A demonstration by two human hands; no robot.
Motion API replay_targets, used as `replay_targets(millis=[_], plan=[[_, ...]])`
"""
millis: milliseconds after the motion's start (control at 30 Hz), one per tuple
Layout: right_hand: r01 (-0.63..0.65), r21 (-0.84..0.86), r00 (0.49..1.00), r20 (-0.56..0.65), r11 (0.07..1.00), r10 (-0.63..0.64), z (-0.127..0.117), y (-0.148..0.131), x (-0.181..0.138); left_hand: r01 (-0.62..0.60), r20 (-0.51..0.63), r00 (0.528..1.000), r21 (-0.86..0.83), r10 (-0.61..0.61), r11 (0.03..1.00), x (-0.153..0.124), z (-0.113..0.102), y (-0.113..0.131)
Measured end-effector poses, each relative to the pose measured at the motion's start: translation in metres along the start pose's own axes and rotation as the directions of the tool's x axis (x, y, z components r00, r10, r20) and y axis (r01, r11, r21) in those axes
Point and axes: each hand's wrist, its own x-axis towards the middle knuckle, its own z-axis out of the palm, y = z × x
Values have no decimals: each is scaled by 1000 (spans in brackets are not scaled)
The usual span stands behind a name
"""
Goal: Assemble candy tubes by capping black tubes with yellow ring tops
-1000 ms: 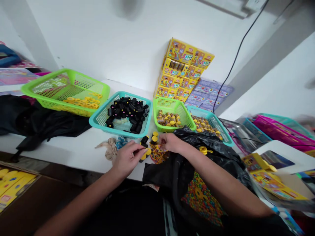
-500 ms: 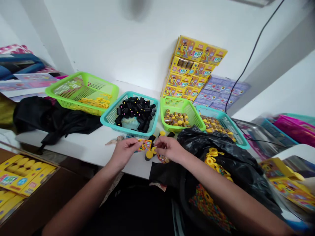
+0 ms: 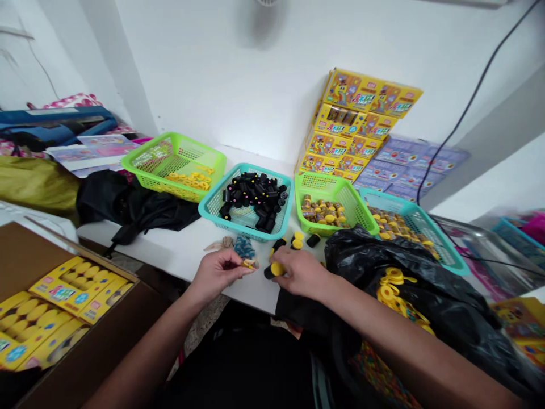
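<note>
My left hand is closed in a pinch on a small yellow printed label, which looks curled at its free end. To its right, my right hand grips a small black container with a yellow cap, tilted on its side just above the table. Past the right hand stand more yellow-capped black containers, and another black one lies beside them. Beyond the left hand is a crumpled blue cloth.
Behind are a teal basket of black containers, a green basket of labelled ones, and a green basket with yellow rings. Yellow boxes are stacked at the wall. A black plastic bag lies right; an open carton stands left.
My right hand has taken hold of a black container with a yellow cap. The label in my left hand has turned from flat-on to curled. The camera view has shifted left.
</note>
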Motion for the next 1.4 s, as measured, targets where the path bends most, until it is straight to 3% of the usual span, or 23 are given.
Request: replay_targets(millis=[67, 100, 200, 267, 400, 600, 800, 933, 1100, 1233, 1400], plan=[[-72, 238, 994, -69, 969, 90, -8, 2, -4, -76, 3, 997, 60, 76, 995, -1, 1, 2], [-86, 425, 988, -83, 901, 134, -12, 3, -7, -123, 10, 992, 105, 123, 987, -1, 2, 3], [-62, 852, 982, -41, 520, 185, -23, 1, -15, -267, 77, 964, 217, 256, 939, 0, 8, 10], [-67, 907, 983, -12, 416, 184, -28, -2, -19, -343, 144, 938, 244, 316, 907, 0, 13, 15], [-92, 894, 973, -12, 438, 229, -29, -6, -27, -398, 218, 911, 243, 350, 885, -1, 25, 23], [-62, 861, 949, -106, 504, 298, -25, -5, -38, -301, 217, 941, 179, 261, 936, 4, 38, 26], [-69, 900, 947, -78, 431, 313, -26, -6, -41, -274, 273, 935, 149, 227, 950, 7, 44, 28], [-99, 913, 941, -43, 397, 335, -26, -7, -42, -81, 327, 942, 13, 72, 997, 9, 47, 24], [-104, 882, 936, -69, 459, 344, -26, -10, -45, 92, 341, 940, -175, -27, 980, 9, 56, 19], [-130, 875, 955, -16, 467, 296, -25, -8, -48, 267, 414, 902, -315, -121, 911, 1, 64, 21], [-88, 893, 961, -41, 442, 275, -25, -5, -53, 427, 503, 847, -449, -173, 785, -4, 72, 20]])
